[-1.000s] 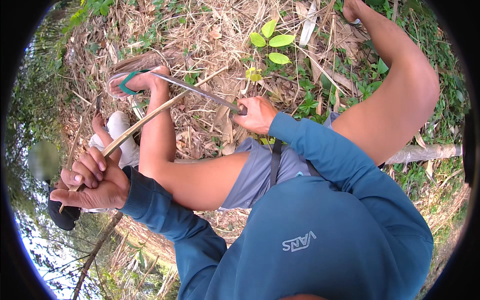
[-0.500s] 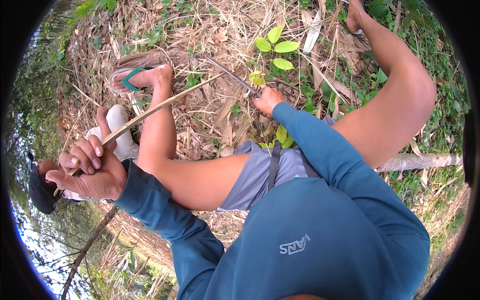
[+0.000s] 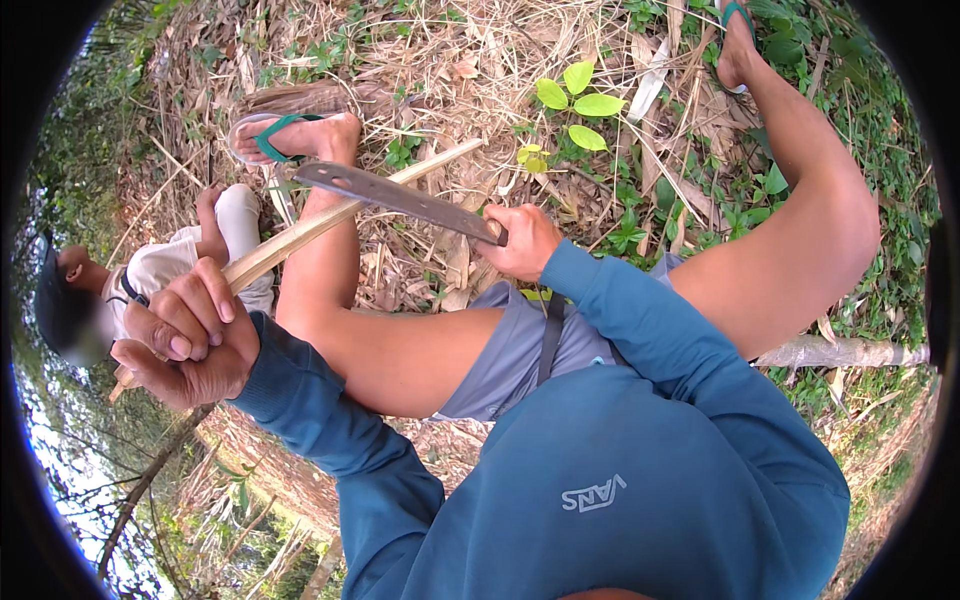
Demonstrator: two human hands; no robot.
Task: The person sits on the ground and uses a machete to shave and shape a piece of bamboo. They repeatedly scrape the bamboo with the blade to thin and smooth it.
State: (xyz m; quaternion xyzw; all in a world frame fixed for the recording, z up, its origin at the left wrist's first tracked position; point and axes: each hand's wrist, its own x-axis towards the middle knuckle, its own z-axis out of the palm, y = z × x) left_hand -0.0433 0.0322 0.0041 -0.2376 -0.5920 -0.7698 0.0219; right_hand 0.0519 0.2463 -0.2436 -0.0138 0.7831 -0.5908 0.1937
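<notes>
A long pale strip of split bamboo or wood [image 3: 290, 238] slants from lower left up toward the middle. My left hand [image 3: 195, 335] is closed around its lower part, with the thumb held out along the near side. In my right hand [image 3: 525, 242] is the handle end of a machete [image 3: 420, 203], a dark flat blade with holes near its far end. The blade points left and crosses in front of the strip beyond my left hand; whether they touch I cannot tell. The machete's handle is hidden inside my fist.
My bare legs spread to both sides, the left foot in a green-strapped flip-flop [image 3: 275, 138] close behind the blade's tip. Another person in a dark cap [image 3: 65, 305] sits at the left. Dry leaves, a leafy seedling [image 3: 585, 103] and a thin trunk [image 3: 845, 351] lie around.
The machete has swung left and turned its flat side into view, now crossing the strip. My right hand has shifted slightly left and down. The strip's far end reaches further right.
</notes>
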